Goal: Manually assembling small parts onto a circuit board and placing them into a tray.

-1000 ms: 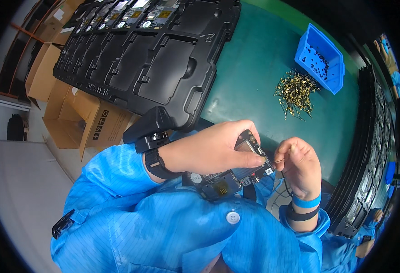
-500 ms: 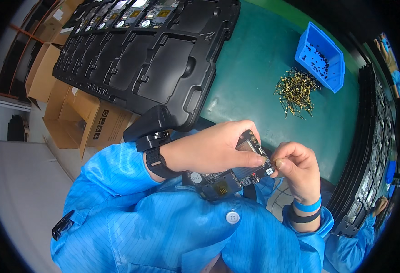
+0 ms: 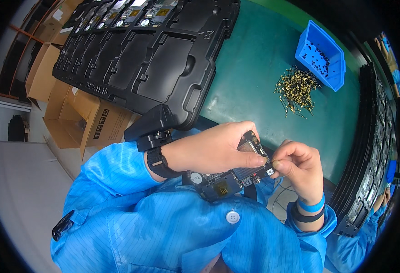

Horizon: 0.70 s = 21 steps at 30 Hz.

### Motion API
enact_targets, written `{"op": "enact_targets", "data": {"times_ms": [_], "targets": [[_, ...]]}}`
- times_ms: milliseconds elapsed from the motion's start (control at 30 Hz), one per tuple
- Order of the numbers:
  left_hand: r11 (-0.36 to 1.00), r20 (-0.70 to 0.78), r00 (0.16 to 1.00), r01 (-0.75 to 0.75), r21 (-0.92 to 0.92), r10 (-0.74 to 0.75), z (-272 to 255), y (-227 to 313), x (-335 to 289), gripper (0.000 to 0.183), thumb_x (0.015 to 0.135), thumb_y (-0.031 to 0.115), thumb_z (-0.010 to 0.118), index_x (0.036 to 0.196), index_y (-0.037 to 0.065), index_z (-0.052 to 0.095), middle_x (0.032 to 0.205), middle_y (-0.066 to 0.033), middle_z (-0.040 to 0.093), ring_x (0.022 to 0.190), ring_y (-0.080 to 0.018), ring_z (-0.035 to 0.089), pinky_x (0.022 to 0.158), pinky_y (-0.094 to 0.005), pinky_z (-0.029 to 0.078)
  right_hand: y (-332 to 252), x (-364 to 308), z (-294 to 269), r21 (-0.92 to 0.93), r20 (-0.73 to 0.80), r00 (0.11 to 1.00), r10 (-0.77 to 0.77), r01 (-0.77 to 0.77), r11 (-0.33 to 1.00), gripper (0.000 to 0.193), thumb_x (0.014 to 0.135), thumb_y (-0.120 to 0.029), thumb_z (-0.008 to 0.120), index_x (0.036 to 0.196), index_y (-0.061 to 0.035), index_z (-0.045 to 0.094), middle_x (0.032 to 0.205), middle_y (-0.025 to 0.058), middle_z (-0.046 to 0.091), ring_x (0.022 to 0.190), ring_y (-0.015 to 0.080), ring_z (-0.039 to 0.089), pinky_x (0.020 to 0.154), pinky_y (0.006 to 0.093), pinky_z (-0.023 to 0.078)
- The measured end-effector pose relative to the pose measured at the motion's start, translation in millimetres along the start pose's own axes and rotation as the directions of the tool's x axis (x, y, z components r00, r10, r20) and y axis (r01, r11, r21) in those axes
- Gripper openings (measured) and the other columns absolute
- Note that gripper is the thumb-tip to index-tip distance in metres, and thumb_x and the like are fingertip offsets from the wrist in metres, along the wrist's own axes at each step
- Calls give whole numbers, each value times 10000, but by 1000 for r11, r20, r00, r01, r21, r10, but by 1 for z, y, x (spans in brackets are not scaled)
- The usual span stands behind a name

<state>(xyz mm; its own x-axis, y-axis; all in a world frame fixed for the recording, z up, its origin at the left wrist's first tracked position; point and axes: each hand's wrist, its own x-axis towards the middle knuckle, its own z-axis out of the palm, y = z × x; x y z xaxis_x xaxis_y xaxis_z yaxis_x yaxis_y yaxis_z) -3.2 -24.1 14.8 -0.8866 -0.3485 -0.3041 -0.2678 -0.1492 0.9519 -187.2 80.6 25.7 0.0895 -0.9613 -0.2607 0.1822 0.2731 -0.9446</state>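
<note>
A dark circuit board point(image 3: 219, 187) is held tilted in front of my chest. My left hand point(image 3: 220, 148) grips it from above, thumb pressed on its face near the right-hand end. At that end, my right hand point(image 3: 300, 164) has thumb and index finger pinched together against the board's edge. Whatever lies between those fingertips is hidden or too small to make out. Beyond my hands, a pile of small gold-coloured parts with thin dark leads point(image 3: 296, 93) lies on the green table mat point(image 3: 243, 73).
A blue bin point(image 3: 335, 83) with small black pieces stands behind the pile. At upper left is a black moulded tray point(image 3: 166, 68) with several boards in its far row. Stacked black trays point(image 3: 359, 168) line the right side, near another person's sleeve point(image 3: 352, 250). Cardboard boxes point(image 3: 97, 125) sit at left.
My right hand has shifted very slightly right, its fingertips still pinched at the board's edge. My left hand and the board have hardly moved.
</note>
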Motion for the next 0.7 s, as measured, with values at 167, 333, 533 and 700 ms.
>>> {"op": "enact_targets", "data": {"times_ms": [167,333,533,700], "targets": [[999,7,1000,27,-25,-27,0,1,0,277,800,204,633,940,23,477,781,-29,575,720,-55,505,612,-209,402,-7,3,-1,-309,65,987,-146,159,938,36,765,-2,605,793,15,589,736,74,584,673,124,587,609,214,458],[999,16,1000,14,-39,-13,-1,1,0,275,800,196,630,950,26,474,762,-16,556,713,-50,492,609,-206,397,-8,4,-6,-373,127,972,-200,233,898,42,745,-2,613,784,12,603,739,81,582,666,149,581,598,241,449],[997,46,996,-78,-16,79,-2,1,-3,253,806,183,618,948,22,483,758,-2,532,711,-53,480,615,-210,398,-11,7,-9,-480,258,930,-263,359,800,80,725,-10,632,804,3,629,734,75,570,665,169,561,597,254,442],[993,75,994,-66,-102,74,2,-4,-1,248,813,170,607,977,12,508,798,-15,556,745,-61,500,660,-216,418,-14,7,-11,-525,294,922,-250,375,764,90,716,-18,644,805,-8,633,747,75,559,654,181,557,588,265,437]]}}
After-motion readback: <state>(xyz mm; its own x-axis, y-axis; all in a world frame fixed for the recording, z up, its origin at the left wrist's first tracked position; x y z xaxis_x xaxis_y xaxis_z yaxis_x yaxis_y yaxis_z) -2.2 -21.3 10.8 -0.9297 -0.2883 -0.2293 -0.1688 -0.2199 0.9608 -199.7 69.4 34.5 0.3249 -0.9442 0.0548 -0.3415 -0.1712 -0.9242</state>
